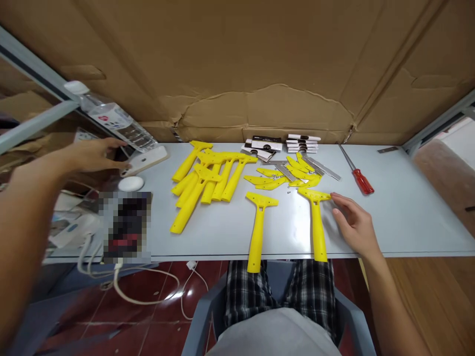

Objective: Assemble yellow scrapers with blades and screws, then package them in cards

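My left hand (94, 155) reaches out at the far left with thumb and fingers apart, the thumb by the near end of a white phone (148, 159). Whether it touches the phone I cannot tell. At the right, my right hand (354, 222) rests on the table with its fingers loosely bent and apart. Its index fingertip meets the head of a yellow scraper handle (317, 225). A second yellow handle (257, 237) lies to the left of that one, its lower end over the table edge. Several more handles (195, 200) lie heaped at centre left.
Yellow clamp plates (270, 184), small screws and metal blades (322, 167) lie behind the handles, near white blade packs (302, 143). A red screwdriver (361, 180) lies at right. A water bottle (118, 121), a white round case (131, 184) and a blurred-out device (126, 227) with cables occupy the left.
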### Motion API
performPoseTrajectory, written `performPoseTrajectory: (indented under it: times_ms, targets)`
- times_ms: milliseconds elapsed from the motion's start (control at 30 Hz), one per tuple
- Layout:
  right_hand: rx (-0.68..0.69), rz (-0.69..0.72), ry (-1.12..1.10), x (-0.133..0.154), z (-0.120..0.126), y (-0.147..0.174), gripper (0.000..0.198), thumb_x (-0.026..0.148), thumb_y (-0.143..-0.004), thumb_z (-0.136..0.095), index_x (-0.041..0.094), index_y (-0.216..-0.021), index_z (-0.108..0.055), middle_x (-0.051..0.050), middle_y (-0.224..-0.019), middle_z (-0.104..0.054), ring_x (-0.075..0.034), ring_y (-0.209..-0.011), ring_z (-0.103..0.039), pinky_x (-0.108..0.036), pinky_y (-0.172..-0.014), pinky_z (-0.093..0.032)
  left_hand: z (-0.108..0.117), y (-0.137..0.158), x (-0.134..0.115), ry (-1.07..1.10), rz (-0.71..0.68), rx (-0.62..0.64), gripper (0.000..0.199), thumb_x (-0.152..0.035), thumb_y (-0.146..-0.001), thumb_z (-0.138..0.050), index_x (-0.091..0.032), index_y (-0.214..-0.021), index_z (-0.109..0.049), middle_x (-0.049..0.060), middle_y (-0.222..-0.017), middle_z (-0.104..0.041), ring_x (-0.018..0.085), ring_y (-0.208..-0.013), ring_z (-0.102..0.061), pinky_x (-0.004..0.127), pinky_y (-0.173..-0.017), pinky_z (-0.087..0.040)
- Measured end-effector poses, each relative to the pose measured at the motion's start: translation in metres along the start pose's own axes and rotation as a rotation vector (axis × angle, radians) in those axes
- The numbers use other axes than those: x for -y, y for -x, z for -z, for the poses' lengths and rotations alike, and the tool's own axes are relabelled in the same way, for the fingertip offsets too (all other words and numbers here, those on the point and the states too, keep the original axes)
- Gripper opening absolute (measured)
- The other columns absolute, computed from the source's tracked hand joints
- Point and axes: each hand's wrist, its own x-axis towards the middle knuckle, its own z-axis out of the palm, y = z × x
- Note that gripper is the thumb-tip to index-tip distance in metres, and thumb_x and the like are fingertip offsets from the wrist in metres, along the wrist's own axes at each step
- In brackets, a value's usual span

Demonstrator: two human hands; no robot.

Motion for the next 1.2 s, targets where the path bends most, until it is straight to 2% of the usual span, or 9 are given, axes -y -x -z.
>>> performPoseTrajectory:
  times_ms: [67, 167, 233, 300, 367, 500, 667, 833, 1200]
  targets:
    - [0.007, 0.015, -0.001, 0.001, 0.000, 0.000, 0.036, 0.038, -0.100, -0.067, 0.026, -0.134, -0.070, -0.009, -0.145, -0.067, -0.026, -0.138, -0.064, -0.052, -0.124, -0.051, -0.001, 0.008, 0.000, -0.075, 0.117, 0.186, 0.096, -0.093, -0.074, -0.058, -0.004, -0.108, -0.076, -0.005, -0.068, -0.059, 0.028, -0.094, -0.072, 0.061, -0.092, -0.058]
    - [0.011, 0.026, 0.010, 0.003, 0.000, -0.001, 0.036, 0.040, -0.100, -0.066, 0.026, -0.134, -0.070, -0.010, -0.145, -0.067, -0.026, -0.138, -0.064, -0.052, -0.123, -0.052, -0.002, 0.066, -0.036, 0.101, -0.062, -0.115, 0.068, -0.077, -0.087, -0.058, -0.024, -0.127, -0.072, -0.005, -0.101, -0.071, 0.021, -0.095, -0.073, 0.051, -0.100, -0.056]
    - [0.007, 0.027, 0.027, 0.006, 0.000, -0.002, 0.037, 0.042, -0.101, -0.065, 0.026, -0.133, -0.071, -0.010, -0.144, -0.067, -0.026, -0.138, -0.065, -0.052, -0.123, -0.052, -0.012, 0.120, -0.083, 0.258, -0.146, -0.217, 0.038, -0.058, -0.092, -0.063, -0.030, -0.115, -0.073, -0.003, -0.099, -0.075, 0.022, -0.088, -0.074, 0.047, -0.092, -0.060]
    - [0.014, 0.039, 0.054, 0.010, 0.000, -0.003, 0.036, 0.043, -0.101, -0.064, 0.025, -0.132, -0.071, -0.010, -0.143, -0.069, -0.027, -0.137, -0.065, -0.052, -0.124, -0.051, -0.030, 0.167, -0.136, 0.431, -0.325, -0.121, 0.021, -0.048, -0.093, -0.066, -0.033, -0.108, -0.072, 0.000, -0.101, -0.078, 0.026, -0.089, -0.076, 0.047, -0.086, -0.063]
    - [0.038, 0.069, 0.086, 0.014, 0.000, -0.004, 0.034, 0.042, -0.102, -0.063, 0.025, -0.130, -0.073, -0.010, -0.139, -0.071, -0.027, -0.137, -0.065, -0.052, -0.124, -0.050, -0.052, 0.197, -0.184, 0.583, -0.471, 0.022, 0.024, -0.041, -0.096, -0.066, -0.032, -0.117, -0.070, 0.005, -0.117, -0.079, 0.029, -0.109, -0.076, 0.050, -0.098, -0.061]
    - [0.077, 0.140, 0.143, 0.020, -0.002, -0.005, 0.029, 0.036, -0.101, -0.063, 0.026, -0.125, -0.075, -0.008, -0.135, -0.073, -0.027, -0.139, -0.064, -0.053, -0.122, -0.050, -0.078, 0.217, -0.239, 0.654, -0.530, 0.168, 0.038, -0.040, -0.103, -0.061, -0.025, -0.138, -0.063, 0.014, -0.154, -0.063, 0.032, -0.143, -0.059, 0.055, -0.119, -0.049]
    - [0.209, 0.277, 0.230, 0.024, 0.000, -0.003, 0.037, 0.040, -0.099, -0.065, 0.029, -0.134, -0.073, -0.007, -0.149, -0.065, -0.032, -0.149, -0.053, -0.059, -0.122, -0.045, -0.081, 0.221, -0.251, 0.666, -0.536, 0.229, 0.055, -0.044, -0.102, -0.063, -0.023, -0.153, -0.053, 0.015, -0.161, -0.057, 0.033, -0.153, -0.050, 0.057, -0.126, -0.041]
    - [0.472, 0.413, 0.447, 0.032, 0.001, -0.006, 0.047, 0.052, -0.096, -0.069, 0.039, -0.142, -0.068, -0.001, -0.165, -0.050, -0.039, -0.158, -0.040, -0.069, -0.123, -0.030, -0.086, 0.224, -0.250, 0.724, -0.488, 0.238, 0.040, -0.038, -0.103, -0.059, -0.025, -0.141, -0.062, 0.012, -0.163, -0.056, 0.031, -0.155, -0.047, 0.057, -0.126, -0.039]
    - [0.520, 0.431, 0.480, 0.032, -0.007, -0.025, 0.049, 0.058, -0.101, -0.059, 0.040, -0.146, -0.064, 0.000, -0.168, -0.046, -0.040, -0.159, -0.036, -0.070, -0.121, -0.029, -0.090, 0.215, -0.264, 0.695, -0.445, 0.237, 0.037, -0.029, -0.104, -0.051, -0.026, -0.138, -0.065, 0.012, -0.164, -0.055, 0.031, -0.155, -0.048, 0.057, -0.122, -0.039]
